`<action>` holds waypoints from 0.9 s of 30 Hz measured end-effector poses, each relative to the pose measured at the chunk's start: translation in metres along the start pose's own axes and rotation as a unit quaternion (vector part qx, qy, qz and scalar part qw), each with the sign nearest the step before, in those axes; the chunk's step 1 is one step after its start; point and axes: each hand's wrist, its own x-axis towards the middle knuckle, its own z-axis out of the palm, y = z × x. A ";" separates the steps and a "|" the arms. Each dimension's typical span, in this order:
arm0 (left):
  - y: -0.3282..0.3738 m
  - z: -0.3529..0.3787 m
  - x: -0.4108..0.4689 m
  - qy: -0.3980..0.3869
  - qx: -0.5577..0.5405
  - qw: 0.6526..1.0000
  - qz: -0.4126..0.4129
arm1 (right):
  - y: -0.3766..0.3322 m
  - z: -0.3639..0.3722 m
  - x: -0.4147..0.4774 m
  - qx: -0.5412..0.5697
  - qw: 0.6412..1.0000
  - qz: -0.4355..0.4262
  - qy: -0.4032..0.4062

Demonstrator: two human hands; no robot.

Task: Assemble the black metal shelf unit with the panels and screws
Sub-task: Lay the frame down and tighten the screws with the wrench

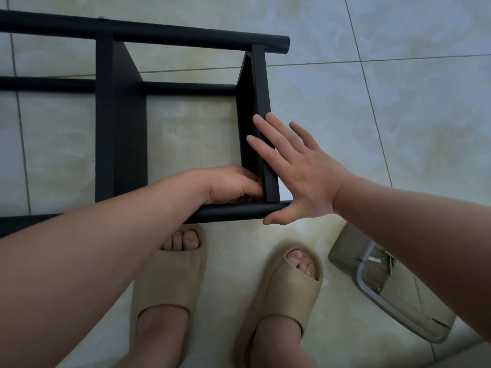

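The black metal shelf unit (122, 123) lies on its side on the tiled floor, its round tubes running left to right. Two flat black panels stand between the tubes. My right hand (297, 171) lies flat with straight fingers against the outer face of the right-hand panel (259, 83), thumb on the end of the near tube (233, 212). My left hand (231, 184) reaches inside the frame to the corner where that panel meets the near tube, fingers curled around something small at the joint. A bit of metal, maybe a screw, peeks out there; I cannot make it out.
My two feet in beige slippers (281, 296) stand just in front of the near tube. A clear plastic bag (393, 293) with loose screws and a grey metal part lies on the floor at the lower right. Pale floor tiles (398, 107) surround the frame.
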 end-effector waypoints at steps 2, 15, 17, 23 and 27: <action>0.000 0.001 0.000 0.012 0.012 1.000 -0.003 | 0.000 0.000 0.000 0.000 1.000 0.000 0.000; -0.001 -0.001 0.002 0.000 -0.006 1.000 0.002 | 0.000 0.001 0.000 0.003 1.000 -0.001 0.000; -0.001 0.000 0.001 0.019 0.018 1.000 0.000 | 0.000 0.001 0.000 0.003 1.000 0.000 0.001; -0.001 -0.001 0.003 0.004 -0.045 0.999 0.000 | 0.001 0.001 0.000 0.002 1.000 0.000 0.000; -0.001 0.000 0.003 0.003 -0.073 0.997 -0.002 | 0.001 0.001 0.000 0.000 1.000 -0.002 0.004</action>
